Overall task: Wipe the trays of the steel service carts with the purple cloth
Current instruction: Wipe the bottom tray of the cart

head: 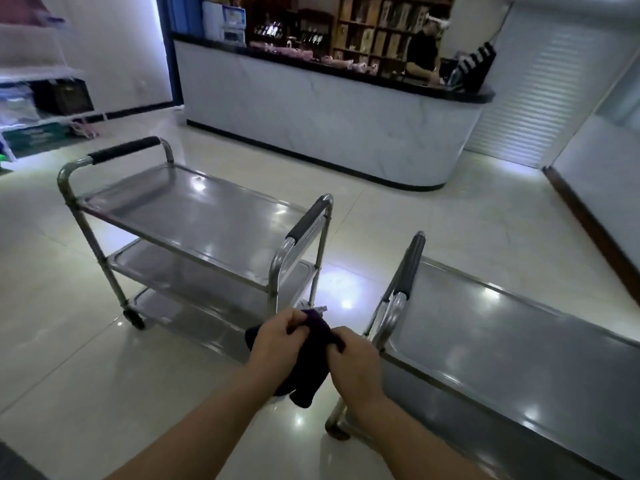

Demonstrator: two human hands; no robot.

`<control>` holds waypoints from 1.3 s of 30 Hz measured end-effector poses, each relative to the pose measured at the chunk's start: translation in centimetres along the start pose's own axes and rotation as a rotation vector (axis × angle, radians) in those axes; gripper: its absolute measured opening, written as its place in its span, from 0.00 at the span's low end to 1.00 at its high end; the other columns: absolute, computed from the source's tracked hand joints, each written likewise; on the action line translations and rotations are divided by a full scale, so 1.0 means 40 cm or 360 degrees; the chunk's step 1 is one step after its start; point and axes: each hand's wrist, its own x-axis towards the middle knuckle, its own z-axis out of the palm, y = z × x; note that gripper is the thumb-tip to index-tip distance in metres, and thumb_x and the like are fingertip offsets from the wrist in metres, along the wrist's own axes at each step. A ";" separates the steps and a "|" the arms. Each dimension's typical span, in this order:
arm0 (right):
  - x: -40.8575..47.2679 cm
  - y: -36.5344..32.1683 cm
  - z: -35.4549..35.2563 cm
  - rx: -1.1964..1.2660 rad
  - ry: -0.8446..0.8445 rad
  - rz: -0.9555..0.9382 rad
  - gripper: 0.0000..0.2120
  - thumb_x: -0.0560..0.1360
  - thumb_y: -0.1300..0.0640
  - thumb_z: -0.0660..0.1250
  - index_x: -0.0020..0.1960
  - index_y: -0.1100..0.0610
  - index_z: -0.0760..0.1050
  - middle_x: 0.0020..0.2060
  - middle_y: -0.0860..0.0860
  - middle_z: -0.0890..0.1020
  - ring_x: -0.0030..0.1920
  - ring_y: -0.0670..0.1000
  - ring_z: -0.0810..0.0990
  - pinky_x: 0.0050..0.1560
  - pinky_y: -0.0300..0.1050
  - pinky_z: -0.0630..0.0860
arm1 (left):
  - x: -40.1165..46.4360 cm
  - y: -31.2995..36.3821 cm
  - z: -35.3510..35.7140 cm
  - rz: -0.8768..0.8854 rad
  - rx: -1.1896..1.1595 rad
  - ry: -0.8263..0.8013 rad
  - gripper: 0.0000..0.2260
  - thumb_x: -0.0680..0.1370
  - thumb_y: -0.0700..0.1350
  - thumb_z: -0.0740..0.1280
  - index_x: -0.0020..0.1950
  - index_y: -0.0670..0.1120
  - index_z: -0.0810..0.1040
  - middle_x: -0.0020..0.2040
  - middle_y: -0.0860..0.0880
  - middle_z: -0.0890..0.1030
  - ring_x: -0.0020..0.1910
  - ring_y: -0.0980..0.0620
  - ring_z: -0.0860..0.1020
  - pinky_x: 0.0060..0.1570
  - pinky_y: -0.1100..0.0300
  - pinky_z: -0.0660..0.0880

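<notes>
Both my hands hold a dark purple cloth [311,362] bunched in front of me, above the floor between two steel service carts. My left hand [277,344] pinches its upper edge, and my right hand [353,358] grips its right side. The left cart [194,216] stands ahead of me with three steel trays and black-padded handles at both ends. The right cart [502,341] is close at my right, its top tray and one padded handle in view. Neither hand touches a cart.
A white marble-look counter [329,123] with a dark top runs across the back, a person standing behind it. Shelves with crates [38,95] line the left wall. A wall with a brown skirting [588,216] runs along the right. Glossy tiled floor lies around the carts.
</notes>
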 end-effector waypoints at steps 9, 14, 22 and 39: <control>0.138 0.109 -0.143 0.0132 0.0109 0.0200 0.09 0.78 0.62 0.57 0.45 0.52 0.73 0.44 0.49 0.75 0.46 0.49 0.74 0.44 0.41 0.69 | 0.165 0.035 0.070 0.0253 0.0511 -0.0372 0.12 0.80 0.39 0.59 0.42 0.53 0.75 0.42 0.54 0.78 0.42 0.57 0.76 0.40 0.63 0.72; 0.235 0.212 -0.260 0.0024 0.0177 0.0215 0.11 0.79 0.62 0.57 0.44 0.51 0.73 0.41 0.43 0.72 0.42 0.44 0.73 0.40 0.36 0.66 | 0.301 0.099 0.194 0.0546 0.1012 -0.0574 0.07 0.81 0.44 0.59 0.51 0.50 0.77 0.45 0.56 0.77 0.45 0.57 0.75 0.45 0.62 0.72; 0.487 0.381 -0.462 -0.0213 0.0112 0.0365 0.10 0.77 0.60 0.58 0.44 0.60 0.77 0.39 0.55 0.80 0.42 0.54 0.77 0.41 0.45 0.71 | 0.597 0.207 0.425 0.0706 0.1279 -0.0768 0.07 0.81 0.46 0.59 0.51 0.49 0.77 0.45 0.53 0.79 0.45 0.53 0.76 0.46 0.59 0.73; 0.809 0.615 -0.410 -0.0307 0.0032 0.0473 0.15 0.81 0.61 0.56 0.65 0.57 0.75 0.60 0.54 0.78 0.59 0.54 0.76 0.61 0.48 0.71 | 0.897 0.080 0.643 0.0398 0.1262 -0.0488 0.13 0.79 0.42 0.63 0.64 0.45 0.74 0.58 0.48 0.76 0.57 0.48 0.75 0.56 0.54 0.72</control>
